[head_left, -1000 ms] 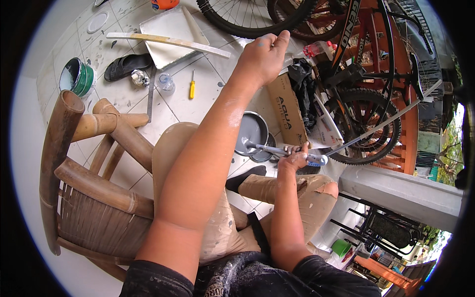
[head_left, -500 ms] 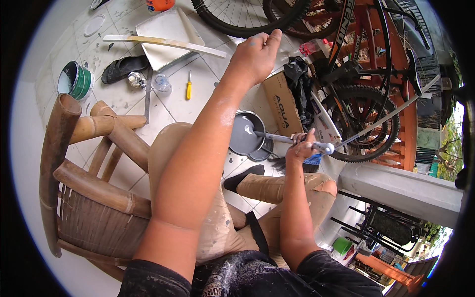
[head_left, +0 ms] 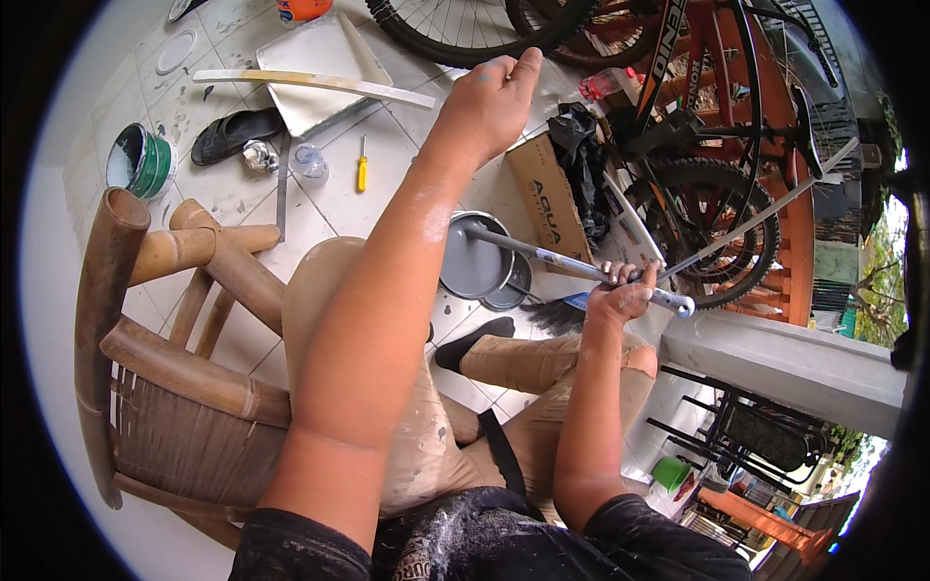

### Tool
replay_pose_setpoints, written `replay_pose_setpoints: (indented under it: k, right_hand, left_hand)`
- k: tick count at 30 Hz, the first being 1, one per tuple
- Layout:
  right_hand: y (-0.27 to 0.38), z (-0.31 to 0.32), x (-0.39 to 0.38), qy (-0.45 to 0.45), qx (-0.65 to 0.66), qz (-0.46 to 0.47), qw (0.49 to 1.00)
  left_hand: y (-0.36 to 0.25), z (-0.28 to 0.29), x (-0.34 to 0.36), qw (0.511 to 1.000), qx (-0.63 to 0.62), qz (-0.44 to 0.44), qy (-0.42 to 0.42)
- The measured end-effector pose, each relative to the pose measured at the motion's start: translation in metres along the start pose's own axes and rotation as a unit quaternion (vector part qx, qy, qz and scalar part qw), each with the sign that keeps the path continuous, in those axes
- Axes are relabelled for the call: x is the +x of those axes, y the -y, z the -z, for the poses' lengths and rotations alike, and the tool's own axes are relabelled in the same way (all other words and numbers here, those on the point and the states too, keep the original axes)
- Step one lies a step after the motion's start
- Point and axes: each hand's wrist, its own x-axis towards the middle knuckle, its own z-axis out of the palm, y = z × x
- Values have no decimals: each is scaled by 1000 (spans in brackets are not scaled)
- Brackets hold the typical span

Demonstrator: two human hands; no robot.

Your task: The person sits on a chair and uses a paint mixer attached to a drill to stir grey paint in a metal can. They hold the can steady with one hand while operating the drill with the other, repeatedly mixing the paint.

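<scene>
My right hand is wrapped round a grey pole with a rounded end cap. The pole's far end dips into grey paint in a round pail on the floor, between my legs and a cardboard box. My left arm reaches far forward across the middle of the view. At its end my left hand is closed with the thumb up; its fingers are partly hidden, and I cannot make out anything in it. Beside the pail lies a broom head with dark bristles.
A bamboo chair stands at left. A yellow screwdriver, a black sandal, a green paint can and a white tray with a strip across it lie ahead. Bicycles and a cardboard box are at right.
My right hand has shifted slightly right with the pole, whose dipped end now sits nearer the upper left of the pail. My left hand stays closed; the whole view has shifted a little.
</scene>
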Motion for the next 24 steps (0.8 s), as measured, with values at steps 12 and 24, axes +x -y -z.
replay_pose_setpoints:
  k: [12,24]
  right_hand:
    - [-72,40,-20,-143,-10,-122,982]
    - [21,-4,-19,38,22,-24,999]
  left_hand:
    - [-2,4,-1,1000,-7,13,15]
    - [3,1,2,1000,-2,1,10]
